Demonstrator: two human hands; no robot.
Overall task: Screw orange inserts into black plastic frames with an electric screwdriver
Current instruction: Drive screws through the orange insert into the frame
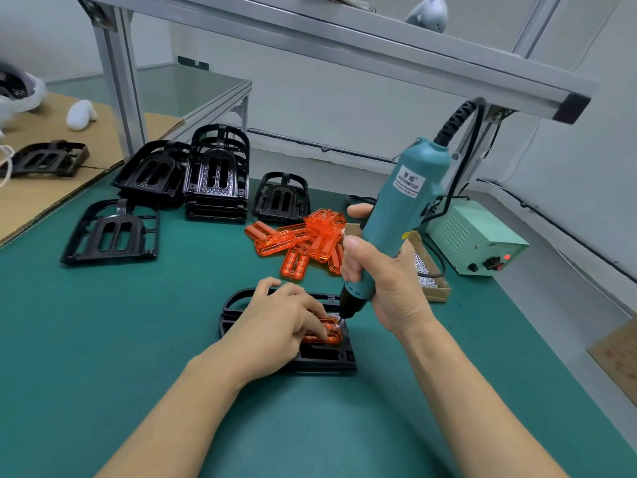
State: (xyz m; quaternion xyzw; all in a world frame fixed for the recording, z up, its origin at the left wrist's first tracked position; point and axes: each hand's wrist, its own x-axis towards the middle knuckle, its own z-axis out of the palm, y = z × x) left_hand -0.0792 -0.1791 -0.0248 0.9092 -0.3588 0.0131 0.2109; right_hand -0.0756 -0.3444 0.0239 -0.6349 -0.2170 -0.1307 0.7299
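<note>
Even, bright light over my bench, softly blurred

My wide lens bows the aluminium frame (310,39) at the far edge; my forearms cast only faint shadows on the green mat (103,322), the orange inserts (303,243) glow, and detail looks slightly smeared.

A black frame (331,357) lies flat on the green table (103,339), an orange insert (325,331) seated in its near right part. The teal screwdriver (396,215) stands nearly upright, tilted right, its bit on the insert's right corner. More translucent orange inserts (303,239) lie heaped behind. Further back left, spare frames (215,181) sit stacked, one (112,232) flat alone, another (281,198) beside the heap.
</note>
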